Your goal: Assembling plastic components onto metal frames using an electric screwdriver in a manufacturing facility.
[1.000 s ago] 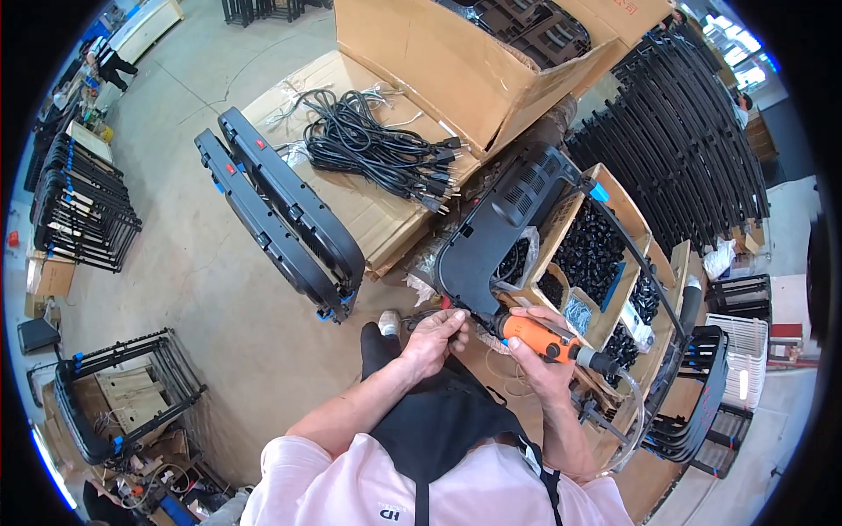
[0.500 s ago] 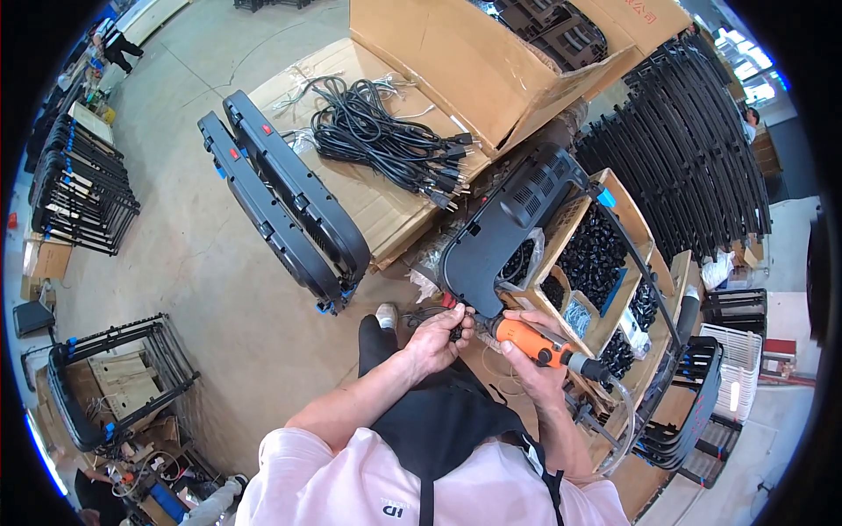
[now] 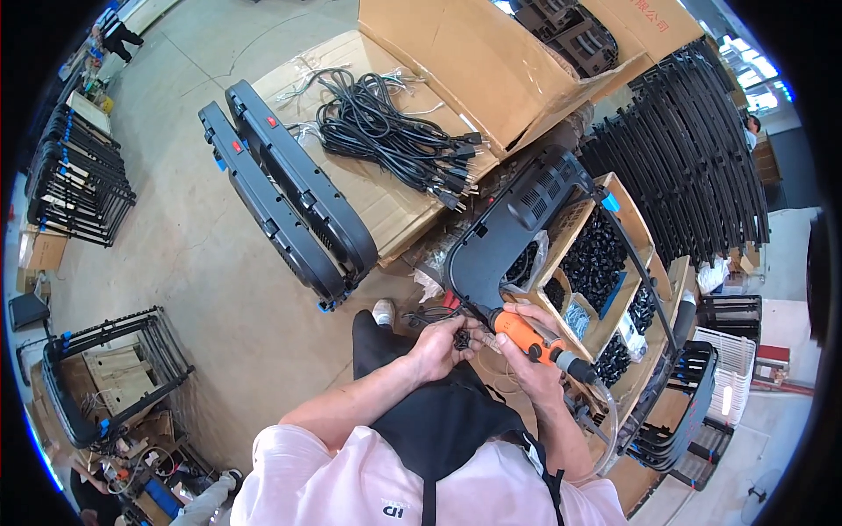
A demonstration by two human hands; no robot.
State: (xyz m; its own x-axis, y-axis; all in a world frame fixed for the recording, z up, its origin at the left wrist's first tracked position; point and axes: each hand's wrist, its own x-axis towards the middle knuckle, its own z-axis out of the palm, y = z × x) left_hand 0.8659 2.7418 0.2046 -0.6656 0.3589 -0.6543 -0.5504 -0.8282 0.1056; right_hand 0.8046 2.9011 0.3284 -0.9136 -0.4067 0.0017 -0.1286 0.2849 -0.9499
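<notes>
My right hand is wrapped round an orange air screwdriver, with a clear hose running from its rear end. Its front end points at the lower corner of a large black plastic housing; whether the tip touches is hidden. Close beside that corner, my left hand has its fingers curled on small dark pieces, too small to name for certain. Several thin cables hang just beyond the left hand. Part of the housing rests over a wooden parts box.
The box's compartments hold black plastic parts and screws. Bundled black power cords lie on cardboard ahead. Two upright black housings stand to the left. Stacked black frames rise at the right.
The screwdriver now slants more steeply, and its rear end has dropped slightly. My left fingers have shifted right, toward its front end. The whole view has turned a little.
</notes>
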